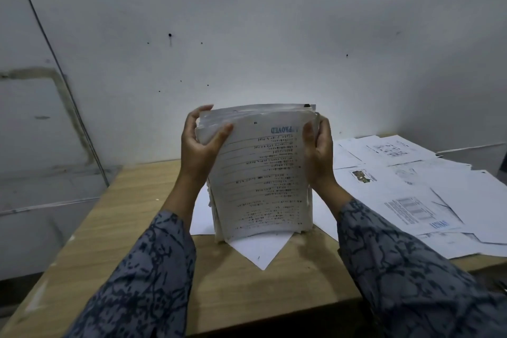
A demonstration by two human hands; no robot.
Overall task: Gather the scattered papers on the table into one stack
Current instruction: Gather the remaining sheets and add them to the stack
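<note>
Stack of papers (260, 173) upright on edge at desk (115, 228) centre, atop a loose sheet (260, 251). Left hand (201, 143) and right hand (318, 145) grip its sides, fingers curled round. Scattered papers (411, 186) lie right.

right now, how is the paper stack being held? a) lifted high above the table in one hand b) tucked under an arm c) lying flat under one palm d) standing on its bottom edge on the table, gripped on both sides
d: the paper stack stands upright with its bottom edge on the wooden table, the left hand and right hand each gripping a side near the top.
</note>
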